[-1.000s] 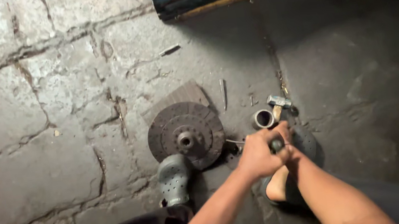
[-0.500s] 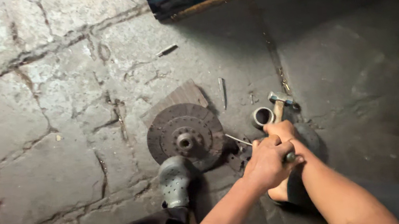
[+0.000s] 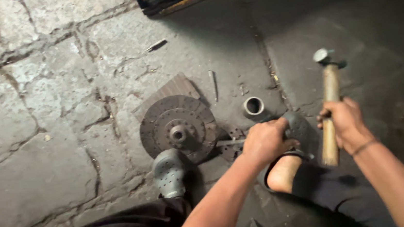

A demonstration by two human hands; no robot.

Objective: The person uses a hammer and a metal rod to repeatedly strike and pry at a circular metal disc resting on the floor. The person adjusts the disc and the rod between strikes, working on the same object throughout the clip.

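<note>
Hammer with wooden handle [image 3: 329, 107] gripped tight in right hand [image 3: 345, 123]; left hand [image 3: 264, 141] pinching thin metal punch [image 3: 229, 142] by round grey clutch disc [image 3: 178, 129]; best struck square, punch steady.

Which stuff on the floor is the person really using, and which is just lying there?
In use:
hammer in the right hand
thin rod in the left hand
round disc

Lying about:
short metal tube
small stick

Metal ring [image 3: 253, 106] beside clutch disc [image 3: 178, 129]
</note>
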